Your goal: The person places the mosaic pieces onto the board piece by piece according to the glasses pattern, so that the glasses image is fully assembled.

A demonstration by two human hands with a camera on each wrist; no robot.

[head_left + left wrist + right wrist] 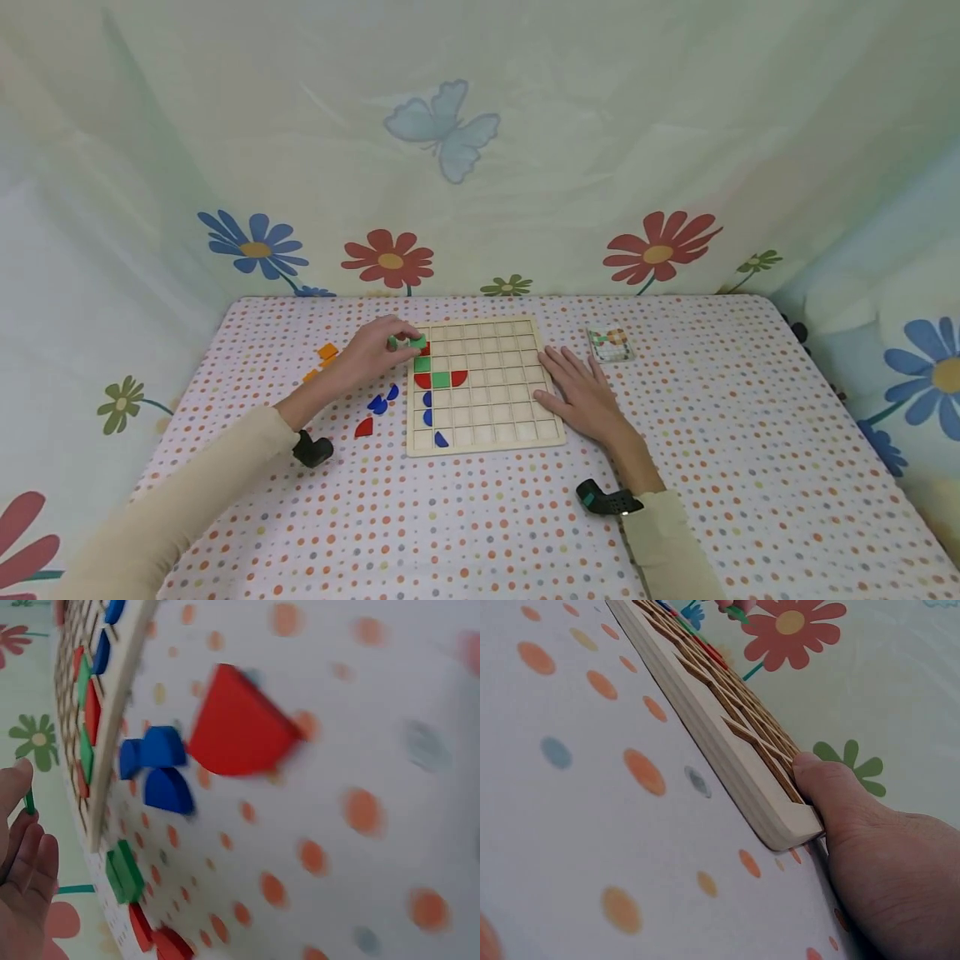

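Observation:
A wooden grid board lies on the dotted table, with red, green and blue pieces in its left columns. Between thumb and fingers, my left hand pinches a green piece over the board's top left corner; the left wrist view shows that hand with the green piece edge-on. My right hand rests at the board's right edge, fingers spread; in the right wrist view its thumb touches the rim.
Left of the board lie orange pieces, several blue pieces and a red quarter piece. Green pieces and red ones show in the left wrist view. A small patterned card lies behind my right hand.

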